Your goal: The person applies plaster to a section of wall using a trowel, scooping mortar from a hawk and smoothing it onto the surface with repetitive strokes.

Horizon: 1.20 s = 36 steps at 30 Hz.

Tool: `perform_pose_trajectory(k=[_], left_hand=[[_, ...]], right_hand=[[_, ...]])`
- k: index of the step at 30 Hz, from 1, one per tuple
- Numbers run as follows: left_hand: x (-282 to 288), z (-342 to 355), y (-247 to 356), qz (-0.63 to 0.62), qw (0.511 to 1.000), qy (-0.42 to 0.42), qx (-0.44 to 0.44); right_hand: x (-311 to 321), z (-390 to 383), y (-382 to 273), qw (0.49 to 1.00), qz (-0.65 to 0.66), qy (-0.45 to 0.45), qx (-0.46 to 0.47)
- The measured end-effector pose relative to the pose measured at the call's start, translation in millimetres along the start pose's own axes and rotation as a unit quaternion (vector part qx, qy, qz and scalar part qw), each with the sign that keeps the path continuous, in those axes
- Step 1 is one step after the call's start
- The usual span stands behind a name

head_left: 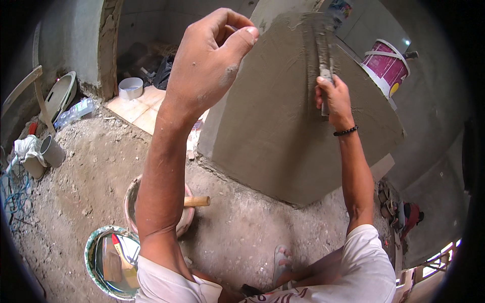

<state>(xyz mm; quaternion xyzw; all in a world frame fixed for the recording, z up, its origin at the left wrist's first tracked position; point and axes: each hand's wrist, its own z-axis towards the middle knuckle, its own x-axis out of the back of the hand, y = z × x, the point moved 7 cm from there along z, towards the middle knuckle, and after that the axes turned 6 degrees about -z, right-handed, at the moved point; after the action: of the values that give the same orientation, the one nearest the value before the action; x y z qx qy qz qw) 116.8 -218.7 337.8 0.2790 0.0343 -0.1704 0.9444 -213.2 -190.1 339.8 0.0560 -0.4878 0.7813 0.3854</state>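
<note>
My right hand (pixel 334 98) grips the handle of a plastering trowel (pixel 324 48), its long narrow blade lying against wet grey mortar near the top of a low wall (pixel 273 131). Ridges and streaks mark the mortar around the blade; lower down the coat looks smoother. To the left, my left hand (pixel 212 53) is raised in front of the wall's upper left edge. Its fingers are curled in with the thumb close to the index finger, and nothing shows in them. Grey smears dot the back of that hand.
A purple bucket (pixel 386 65) stands behind the wall's right edge. Beneath my left arm is a basin (pixel 132 202) with a wooden handle (pixel 197 201) sticking out. A green-rimmed bucket (pixel 91 257) holds a brush (pixel 118 247) and a wooden block (pixel 111 266). Grey pipe (pixel 52 150) lies left.
</note>
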Motion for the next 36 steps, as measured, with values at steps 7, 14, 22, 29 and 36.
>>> perform_pose_trajectory(k=[7,14,22,29,36], left_hand=[[14.0,2.8,19.8,-0.045,0.998,0.018,0.042],[1.4,-2.7,4.6,-0.019,0.994,0.017,0.11],[-20.6,-10.2,-11.9,0.023,0.997,-0.047,0.057],[-34.6,-11.5,-21.5,0.002,0.994,-0.057,0.093],[-45.4,-11.5,-28.1,-0.003,0.992,-0.057,0.11]], right_hand=[[18.9,-66.1,24.0,0.995,-0.023,0.067,0.065],[-117.6,-226.3,192.5,0.88,-0.361,-0.309,-0.02],[-140.0,-274.4,315.6,0.826,-0.439,-0.35,-0.046],[-85.9,-190.9,242.7,0.86,-0.422,-0.286,-0.021],[-7.5,-100.5,120.0,0.91,-0.374,-0.176,0.042]])
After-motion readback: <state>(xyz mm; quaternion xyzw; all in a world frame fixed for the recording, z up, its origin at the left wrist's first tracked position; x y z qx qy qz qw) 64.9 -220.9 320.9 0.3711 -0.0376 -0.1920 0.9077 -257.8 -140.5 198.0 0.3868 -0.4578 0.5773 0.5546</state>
